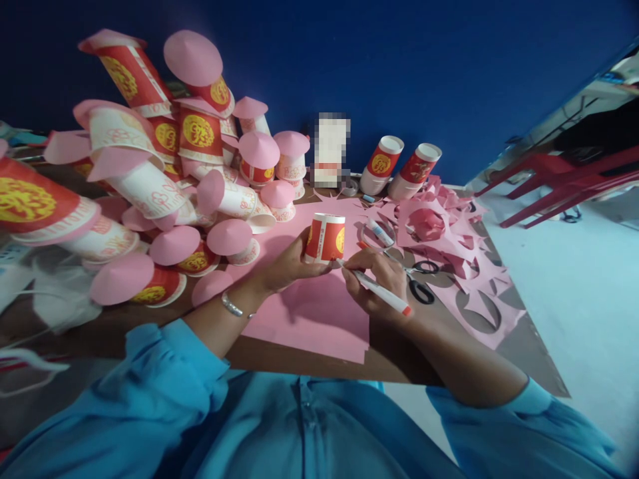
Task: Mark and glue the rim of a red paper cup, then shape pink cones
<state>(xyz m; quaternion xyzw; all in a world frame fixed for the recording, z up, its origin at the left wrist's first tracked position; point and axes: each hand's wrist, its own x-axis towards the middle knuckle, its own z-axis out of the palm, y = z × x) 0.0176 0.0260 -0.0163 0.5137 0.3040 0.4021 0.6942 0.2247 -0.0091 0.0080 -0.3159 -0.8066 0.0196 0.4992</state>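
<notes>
My left hand (292,263) is wrapped round a red and white paper cup (323,241) with a yellow emblem, held above pink paper (309,326). In my right hand (382,276) is a white marker (382,293) with a red end. Its tip meets the cup's lower edge, or comes very near it; I cannot tell which. Close to the right hand lie black-handled scissors (422,291), partly hidden by the hand, and a white glue stick or tube (380,233) near a roll of clear tape.
At left stands a heap of paper cups with pink cone hats (197,130). Two stacks of cups (382,163) lean near the blue wall (319,60). Pink paper offcuts (479,299) cover the table's right side. A red stool (544,179) is beyond the table.
</notes>
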